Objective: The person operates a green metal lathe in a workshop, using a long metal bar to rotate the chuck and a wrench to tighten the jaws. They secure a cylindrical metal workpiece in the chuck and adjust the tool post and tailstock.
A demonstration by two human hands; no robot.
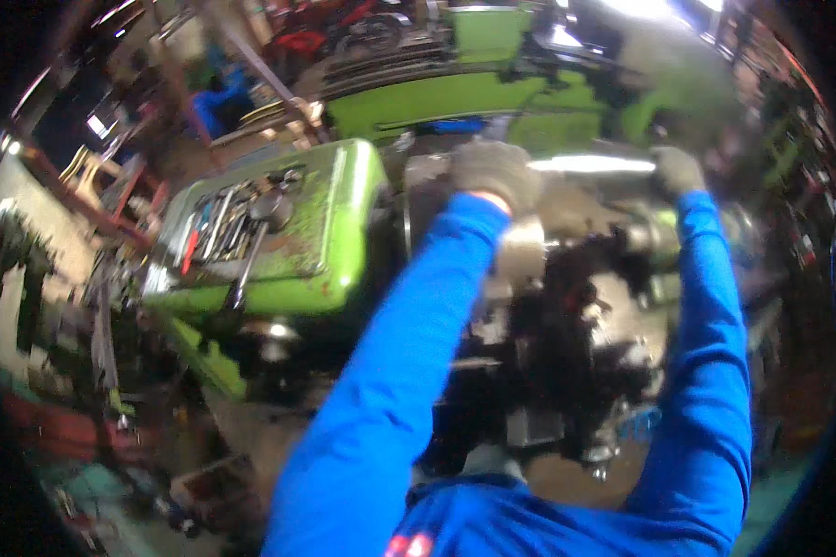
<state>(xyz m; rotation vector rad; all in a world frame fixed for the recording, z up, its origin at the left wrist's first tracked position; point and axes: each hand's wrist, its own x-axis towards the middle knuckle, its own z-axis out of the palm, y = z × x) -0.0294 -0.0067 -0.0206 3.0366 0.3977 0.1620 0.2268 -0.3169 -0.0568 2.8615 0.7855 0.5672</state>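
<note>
A shiny metal bar (593, 165) lies crosswise in front of me, above the bed of a green lathe. My left hand (495, 174), in a grey work glove, is closed around the bar's left end, beside the steel chuck (520, 249). Blur and the glove hide its separate fingers. The bar's right end is in my gloved right hand (678, 173), which is wrapped round it. Below the bar, the tailstock (648, 237) faces the chuck from the right.
On the left, the green headstock (344, 218) carries loose hand tools, among them a red-handled one (190, 251) and a long-handled tool (249, 255). The dark carriage (576, 353) sits close to my body. Another green machine (455, 100) stands behind.
</note>
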